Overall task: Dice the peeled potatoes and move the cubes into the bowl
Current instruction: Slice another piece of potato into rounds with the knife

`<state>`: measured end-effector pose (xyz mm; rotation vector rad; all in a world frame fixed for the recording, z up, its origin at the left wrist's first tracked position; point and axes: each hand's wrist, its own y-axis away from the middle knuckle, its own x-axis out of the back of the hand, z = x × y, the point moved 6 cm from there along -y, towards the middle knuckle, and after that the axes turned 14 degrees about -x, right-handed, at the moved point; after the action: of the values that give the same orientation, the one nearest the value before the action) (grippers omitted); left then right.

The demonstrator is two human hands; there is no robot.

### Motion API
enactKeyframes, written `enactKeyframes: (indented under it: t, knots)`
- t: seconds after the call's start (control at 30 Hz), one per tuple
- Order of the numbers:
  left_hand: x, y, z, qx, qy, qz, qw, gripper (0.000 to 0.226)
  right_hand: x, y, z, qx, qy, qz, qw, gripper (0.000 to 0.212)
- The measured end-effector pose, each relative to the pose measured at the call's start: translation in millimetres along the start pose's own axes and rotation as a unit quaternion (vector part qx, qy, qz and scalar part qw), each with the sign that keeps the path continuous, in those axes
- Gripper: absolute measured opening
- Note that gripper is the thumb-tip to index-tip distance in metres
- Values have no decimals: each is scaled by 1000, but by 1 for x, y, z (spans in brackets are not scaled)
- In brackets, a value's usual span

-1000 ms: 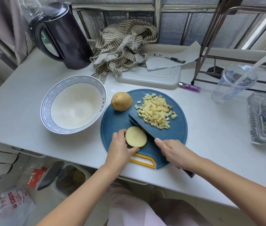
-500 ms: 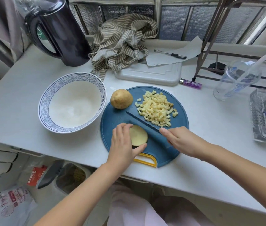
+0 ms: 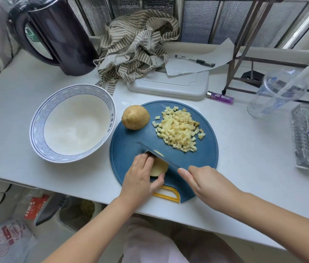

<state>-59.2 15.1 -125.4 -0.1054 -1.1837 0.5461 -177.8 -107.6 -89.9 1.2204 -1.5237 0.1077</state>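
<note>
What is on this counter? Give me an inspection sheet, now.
Surface: white counter, in use.
Job's things: blue cutting board carries diced cubes, a potato and a potato piece; bowl beside it holds no cubes.
Clutter: kettle, striped cloth, white tray, pen, lighter, plastic cup, glass dish.
Hands: left hand holds the potato piece; right hand grips the knife over it.
Cables: nothing seen.
Surroundings: metal rack, window behind, bags below.

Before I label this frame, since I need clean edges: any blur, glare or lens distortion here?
Head view: soft, even daylight, with only a faint shadow beside the bowl. Same view: a dull sheen on the kettle, no blown-out glare. The wide lens bows the near edge of the table. The potato cubes read crisp, and the knife looks slightly smeared.
</note>
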Motion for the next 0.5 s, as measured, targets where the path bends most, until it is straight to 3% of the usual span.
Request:
enactKeyframes:
  t: [0.23, 0.5]
  knots:
    - [-2, 2, -2, -8, 5, 7, 1000, 44, 0, -2, 2, -17, -18, -22, 999, 53]
    - [0, 0, 1, -30, 18, 23, 999, 43, 7, -13, 6, -27, -56, -101, 993, 55]
